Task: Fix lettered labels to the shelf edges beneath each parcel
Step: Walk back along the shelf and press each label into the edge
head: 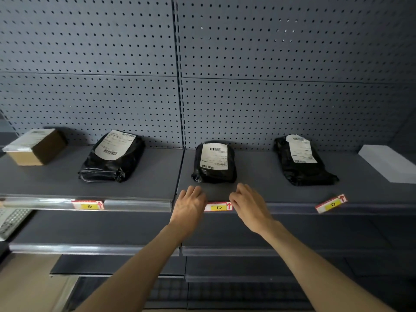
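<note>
Dark grey shelf (139,176), pegboard back wall (112,64). Label C (218,206) on shelf edge beneath middle black parcel (215,163); left hand (190,204) and right hand (248,202) flank it, fingers spread. Label B (88,205) fixed; label D (331,203) tilted.

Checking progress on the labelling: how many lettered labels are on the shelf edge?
3: label B at left, label C between the hands, label D at right, tilted. Another may sit hidden beyond the left edge.

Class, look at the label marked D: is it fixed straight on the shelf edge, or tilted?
Tilted. The D label slants up to the right across the shelf edge.
</note>
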